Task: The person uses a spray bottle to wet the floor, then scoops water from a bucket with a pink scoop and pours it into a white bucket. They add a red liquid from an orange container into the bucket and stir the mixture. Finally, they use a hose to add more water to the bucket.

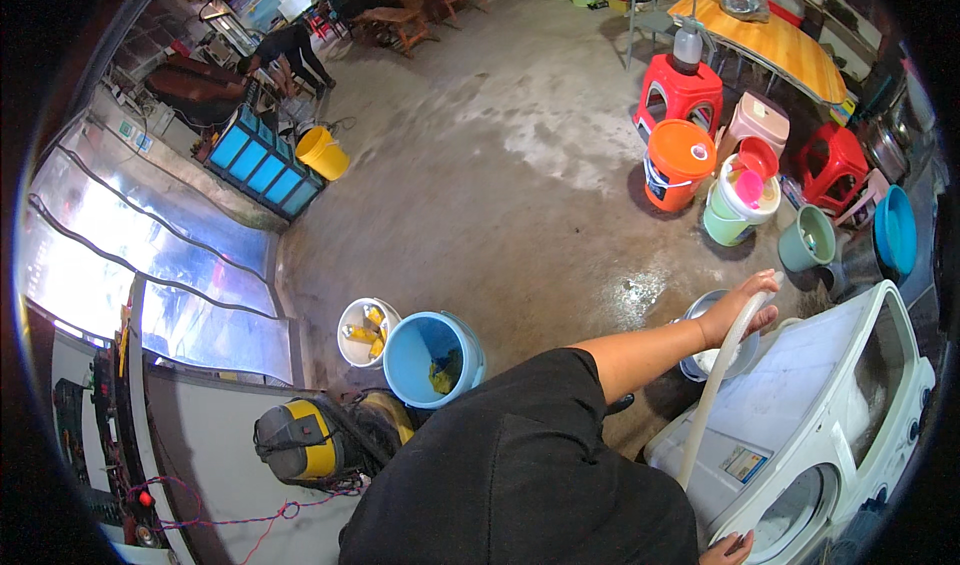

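My left hand (738,313) stretches out to the right, its fingers wrapped round the upper end of a pale flexible hose (712,395). The hose curves down along the side of a white twin-tub washing machine (765,385). Below my left hand stands a metal basin (692,368) with something white in it, partly hidden by the hand and hose. At the lower edge, my right hand (728,548) rests against the machine beside its round tub opening (795,513). Its fingers lie apart; the rest of that hand is cut off or hidden by my sleeve.
A blue bucket (425,360), a white bucket (366,333) with yellow packets and a yellow-black vacuum cleaner (300,440) stand left. Beyond the machine are an orange-lidded bucket (678,160), a green bucket (735,215) and red stools (680,90). A person (290,55) bends over far left.
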Tool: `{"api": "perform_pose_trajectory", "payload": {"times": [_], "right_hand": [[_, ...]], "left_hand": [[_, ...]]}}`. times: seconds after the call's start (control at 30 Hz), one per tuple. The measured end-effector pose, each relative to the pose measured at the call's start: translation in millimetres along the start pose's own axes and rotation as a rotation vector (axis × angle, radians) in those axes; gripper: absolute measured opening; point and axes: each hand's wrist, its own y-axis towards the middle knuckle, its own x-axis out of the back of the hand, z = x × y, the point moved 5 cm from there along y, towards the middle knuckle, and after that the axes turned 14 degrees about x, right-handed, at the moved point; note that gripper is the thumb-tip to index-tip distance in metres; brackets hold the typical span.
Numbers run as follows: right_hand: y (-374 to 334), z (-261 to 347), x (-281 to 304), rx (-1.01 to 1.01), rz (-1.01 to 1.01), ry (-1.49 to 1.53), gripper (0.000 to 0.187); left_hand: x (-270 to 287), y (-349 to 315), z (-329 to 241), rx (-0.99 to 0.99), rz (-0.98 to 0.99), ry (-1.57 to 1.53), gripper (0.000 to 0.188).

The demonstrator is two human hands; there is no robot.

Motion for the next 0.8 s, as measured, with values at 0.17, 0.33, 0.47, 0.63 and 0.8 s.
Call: {"api": "perform_pose_trajectory", "payload": {"times": [0.17,0.33,0.47,0.63,0.8], "right_hand": [[1,26,2,0.241,-0.092,-0.175,0.042],[-3,26,0,0.299,-0.112,-0.291,0.044],[-9,-3,-8,0.363,-0.111,-0.337,0.043],[-9,-43,-28,0.328,0.037,-0.19,0.042],[-19,-33,-21,0.119,0.076,-0.14,0.042]], "left_hand": [[0,1,0,-0.028,0.036,0.003,0.041],[-2,0,1,-0.027,0.061,0.0,0.043],[-4,0,6,-0.045,0.027,-0.046,0.037],[-7,3,12,-0.154,-0.018,-0.057,0.039],[-2,-5,12,-0.113,-0.032,0.005,0.037]]}}
